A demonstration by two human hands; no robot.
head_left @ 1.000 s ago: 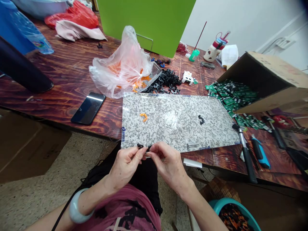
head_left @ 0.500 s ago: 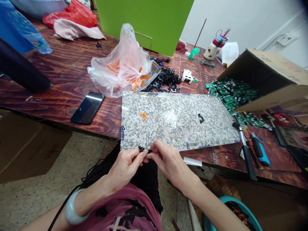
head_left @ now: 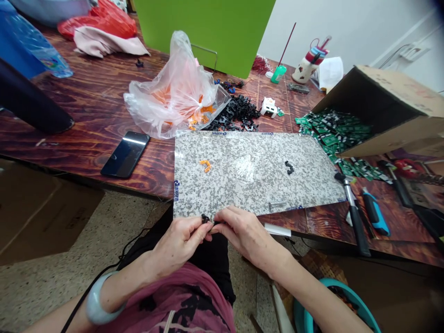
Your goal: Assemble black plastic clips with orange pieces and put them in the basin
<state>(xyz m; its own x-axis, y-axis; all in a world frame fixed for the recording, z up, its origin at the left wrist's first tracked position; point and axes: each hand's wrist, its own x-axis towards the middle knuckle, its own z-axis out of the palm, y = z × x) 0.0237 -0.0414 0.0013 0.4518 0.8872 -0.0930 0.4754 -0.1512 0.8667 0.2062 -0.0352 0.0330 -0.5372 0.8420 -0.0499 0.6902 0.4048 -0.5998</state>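
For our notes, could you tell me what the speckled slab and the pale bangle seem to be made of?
The speckled slab looks like polished granite or printed laminate: glossy, with blue-printed film at its edges. The bangle seems smooth, pale stone or plastic; its soft sheen leaves that open.

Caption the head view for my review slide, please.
Left hand and right hand pinch a small black plastic part at the edge of a speckled board.
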